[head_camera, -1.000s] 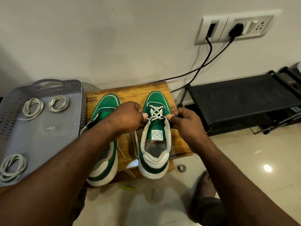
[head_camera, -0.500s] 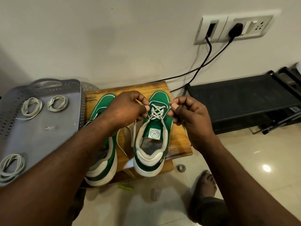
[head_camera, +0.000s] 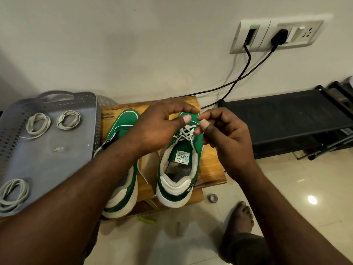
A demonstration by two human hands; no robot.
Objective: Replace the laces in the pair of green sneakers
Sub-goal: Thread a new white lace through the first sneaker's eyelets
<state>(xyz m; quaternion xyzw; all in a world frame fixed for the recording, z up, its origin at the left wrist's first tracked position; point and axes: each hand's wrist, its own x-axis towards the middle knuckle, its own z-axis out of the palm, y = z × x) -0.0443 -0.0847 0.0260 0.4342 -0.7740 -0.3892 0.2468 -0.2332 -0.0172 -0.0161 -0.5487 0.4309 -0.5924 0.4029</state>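
Two green sneakers with white soles stand side by side on a wooden stool (head_camera: 211, 169), toes toward the wall. The right sneaker (head_camera: 179, 169) has a white lace (head_camera: 186, 133) crossed through its lower eyelets. A loose lace end (head_camera: 142, 170) trails between the shoes. The left sneaker (head_camera: 122, 129) is partly hidden under my left forearm. My left hand (head_camera: 162, 127) hovers over the right sneaker's toe with fingers straight and spread, holding nothing that I can see. My right hand (head_camera: 223, 136) is just right of the lacing and pinches a thin lace end between thumb and forefinger.
A grey perforated tray (head_camera: 47, 161) at the left holds three coiled laces (head_camera: 38, 123). A black shoe rack (head_camera: 286, 115) stands at the right. Two black cables (head_camera: 238, 77) run from the wall sockets behind the stool. My bare foot (head_camera: 242, 217) and a small ring (head_camera: 212, 198) are on the tiled floor.
Both hands rose from the tongue area toward the toe. My left hand let go of its lace end and spread open. My right hand still pinches its end.
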